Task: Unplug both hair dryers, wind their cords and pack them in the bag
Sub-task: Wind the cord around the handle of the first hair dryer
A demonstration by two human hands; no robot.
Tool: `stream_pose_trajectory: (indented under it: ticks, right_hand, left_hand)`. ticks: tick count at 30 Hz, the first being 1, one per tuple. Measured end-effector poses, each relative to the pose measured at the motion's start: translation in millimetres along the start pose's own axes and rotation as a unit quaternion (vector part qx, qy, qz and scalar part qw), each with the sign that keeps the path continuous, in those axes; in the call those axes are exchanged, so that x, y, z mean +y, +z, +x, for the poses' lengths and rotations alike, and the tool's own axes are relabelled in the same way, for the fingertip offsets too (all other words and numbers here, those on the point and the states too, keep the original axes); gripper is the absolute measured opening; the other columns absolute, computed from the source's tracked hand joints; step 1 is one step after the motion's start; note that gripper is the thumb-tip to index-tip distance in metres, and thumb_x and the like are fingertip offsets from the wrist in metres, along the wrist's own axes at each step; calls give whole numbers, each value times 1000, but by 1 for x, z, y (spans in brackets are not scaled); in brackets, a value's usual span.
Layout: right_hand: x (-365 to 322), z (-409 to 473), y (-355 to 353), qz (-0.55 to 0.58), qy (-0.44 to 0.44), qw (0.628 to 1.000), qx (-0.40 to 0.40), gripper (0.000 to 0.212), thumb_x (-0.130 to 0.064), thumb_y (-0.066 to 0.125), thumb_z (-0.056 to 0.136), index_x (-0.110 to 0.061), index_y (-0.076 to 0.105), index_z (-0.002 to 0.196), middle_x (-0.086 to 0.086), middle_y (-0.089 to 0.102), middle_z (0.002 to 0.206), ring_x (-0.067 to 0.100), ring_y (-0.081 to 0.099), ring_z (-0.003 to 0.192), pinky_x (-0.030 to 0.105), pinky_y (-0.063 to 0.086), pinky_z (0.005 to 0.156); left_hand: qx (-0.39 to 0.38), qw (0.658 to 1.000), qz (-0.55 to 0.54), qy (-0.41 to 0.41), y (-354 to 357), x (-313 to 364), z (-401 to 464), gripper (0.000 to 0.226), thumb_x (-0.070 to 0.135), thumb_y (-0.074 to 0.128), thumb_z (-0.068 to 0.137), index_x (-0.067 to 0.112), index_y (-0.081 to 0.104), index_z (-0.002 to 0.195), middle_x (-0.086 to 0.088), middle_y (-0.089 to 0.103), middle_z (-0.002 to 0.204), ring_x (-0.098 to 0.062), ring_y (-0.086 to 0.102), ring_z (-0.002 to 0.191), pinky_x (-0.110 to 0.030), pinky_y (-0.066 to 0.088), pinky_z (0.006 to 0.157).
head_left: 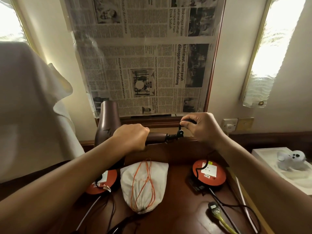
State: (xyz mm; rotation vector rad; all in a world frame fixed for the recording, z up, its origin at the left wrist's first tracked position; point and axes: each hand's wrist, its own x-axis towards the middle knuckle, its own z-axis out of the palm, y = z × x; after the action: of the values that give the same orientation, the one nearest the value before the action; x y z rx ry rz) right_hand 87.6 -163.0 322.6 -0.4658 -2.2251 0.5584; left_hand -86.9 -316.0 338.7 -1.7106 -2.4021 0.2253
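Left hand: fingers curled around the handle of the brown hair dryer, holding it raised above the far part of the desk.
Right hand: fingers pinched together on the black cord just above the ribbed strain relief at the end of the handle.
Brown hair dryer: barrel upright at the left, handle lying roughly level and pointing right, toward the right hand.
Black cord: leaves the strain relief, forms a small knot-like bend and passes into the right hand; its further run is hidden.
Bag: white cloth drawstring bag with orange strings, lying on the desk between the two forearms, closed end toward the camera.
Second hair dryer: cannot be identified with certainty.
Left cable reel: round, orange-red, on the desk beside the bag, partly covered by the left forearm.
Right cable reel: round, orange-red, with a white socket plate on top, on the desk to the right of the bag.
Loose plug: black, lying on the desk near the front right, with a yellow lead running off toward the lower edge.
Mirror: on the wall behind the desk, covered with newspaper sheets.
Wall socket: on the wall to the right of the right hand.
Soft toy: white, on a white tray at the far right.
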Motion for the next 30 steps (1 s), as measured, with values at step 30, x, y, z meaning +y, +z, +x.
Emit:
stream_pose_trajectory:
  ticks: [30]
  right_hand:
    - [5, -79, 62, 310, 161, 937, -29, 44, -8, 44, 99, -44, 49, 125, -15, 51, 66, -2, 45, 57, 11, 39, 56]
  left_hand:
    - [-5, 985, -161, -64, 17, -4, 5, 30, 40, 66, 78, 29, 56, 103, 8, 58, 86, -16, 60, 81, -34, 52, 73]
